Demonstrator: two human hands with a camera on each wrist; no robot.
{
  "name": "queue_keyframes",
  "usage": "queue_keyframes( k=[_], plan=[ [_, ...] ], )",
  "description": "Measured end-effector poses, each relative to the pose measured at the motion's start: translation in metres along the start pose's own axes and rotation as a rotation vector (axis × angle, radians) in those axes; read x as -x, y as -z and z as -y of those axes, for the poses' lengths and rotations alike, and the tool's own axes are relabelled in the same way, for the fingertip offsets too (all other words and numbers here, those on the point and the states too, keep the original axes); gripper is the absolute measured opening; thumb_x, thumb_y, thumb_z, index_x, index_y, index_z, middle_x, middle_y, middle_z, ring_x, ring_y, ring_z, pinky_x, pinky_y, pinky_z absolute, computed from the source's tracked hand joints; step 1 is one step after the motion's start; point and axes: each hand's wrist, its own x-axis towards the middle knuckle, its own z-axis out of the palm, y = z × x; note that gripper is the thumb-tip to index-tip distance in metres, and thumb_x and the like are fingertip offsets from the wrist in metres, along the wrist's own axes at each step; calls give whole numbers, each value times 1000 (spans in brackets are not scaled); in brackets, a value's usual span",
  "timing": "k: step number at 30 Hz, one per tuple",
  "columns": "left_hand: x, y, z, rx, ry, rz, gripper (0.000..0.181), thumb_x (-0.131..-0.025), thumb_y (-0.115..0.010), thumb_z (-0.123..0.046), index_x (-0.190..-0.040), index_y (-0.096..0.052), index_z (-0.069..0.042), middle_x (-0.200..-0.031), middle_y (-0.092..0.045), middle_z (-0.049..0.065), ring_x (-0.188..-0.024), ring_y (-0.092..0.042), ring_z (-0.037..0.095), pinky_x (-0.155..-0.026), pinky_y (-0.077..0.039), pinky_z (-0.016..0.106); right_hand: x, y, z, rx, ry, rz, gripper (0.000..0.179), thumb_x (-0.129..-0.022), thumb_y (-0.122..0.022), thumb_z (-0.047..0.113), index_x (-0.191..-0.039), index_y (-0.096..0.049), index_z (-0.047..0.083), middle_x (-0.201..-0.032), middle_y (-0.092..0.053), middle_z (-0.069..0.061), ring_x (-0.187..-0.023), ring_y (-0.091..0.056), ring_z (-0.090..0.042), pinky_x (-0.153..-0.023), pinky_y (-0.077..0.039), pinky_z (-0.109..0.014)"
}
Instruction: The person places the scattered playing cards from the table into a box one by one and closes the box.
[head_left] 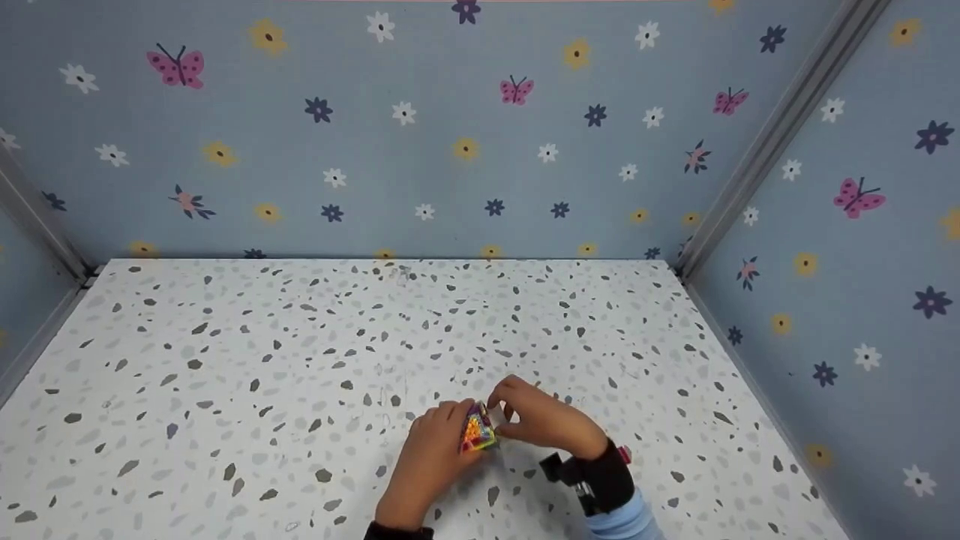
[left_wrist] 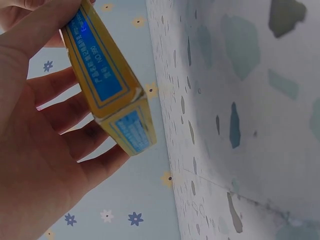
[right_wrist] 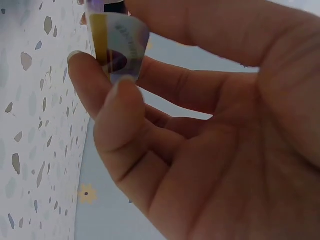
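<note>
A small playing-card box (head_left: 478, 430) with a brightly coloured face is held just above the speckled tabletop. My left hand (head_left: 435, 450) grips its left side, thumb on one edge and fingers around the other. In the left wrist view, the box (left_wrist: 102, 70) shows yellow sides with blue printed labels. My right hand (head_left: 551, 420) is at the box's right end, fingers bent. Seen from the right wrist, a raised end flap (right_wrist: 122, 47) sits between the thumb and curled fingers (right_wrist: 122, 115), with a dark opening behind it. The box's contents are hidden.
The white speckled table (head_left: 300, 337) meets a blue flowered back wall (head_left: 420, 135) and a matching right-hand panel (head_left: 855, 285). A black band (head_left: 607, 480) with a small device is on the right wrist. Part of a red item (head_left: 624, 454) shows beside it.
</note>
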Motion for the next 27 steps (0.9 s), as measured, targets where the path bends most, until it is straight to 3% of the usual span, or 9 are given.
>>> queue_keyframes(
  k=[9, 16, 21, 27],
  plan=[
    [0, 0, 0, 10, 9, 3, 61, -74, -75, -33, -124, -54, -6, -112, -59, 10, -100, -58, 27, -86, -47, 45, -1, -1, 1, -9, 7, -32, 38, -81, -64, 4, -117, -53, -4, -109, -57, -13, -87, -58, -22, -75, -49, -24],
    [0, 1, -1, 25, 34, 21, 63, -74, -76, -33, -125, -53, -5, -113, -60, 12, -102, -58, 28, -87, -46, 46, -2, 0, 3, -41, -24, -42, 35, -88, -59, 9, -119, -52, -6, -112, -59, -16, -91, -60, -26, -78, -51, -31],
    [-1, 1, -1, 22, 38, 20, 64, -73, -75, -34, -125, -53, -4, -114, -60, 12, -102, -58, 29, -87, -46, 46, -4, 0, 2, -124, -68, -42, 34, -93, -49, 2, -125, -47, -9, -116, -58, -21, -92, -62, -29, -77, -52, -34],
    [-1, 1, 0, 14, 19, 10, 66, -73, -75, -35, -126, -53, -3, -113, -60, 13, -100, -58, 29, -87, -47, 45, -7, -1, -4, -208, -111, -45, 30, -91, -50, 2, -120, -52, -7, -111, -60, -22, -90, -63, -30, -69, -51, -31]
  ],
)
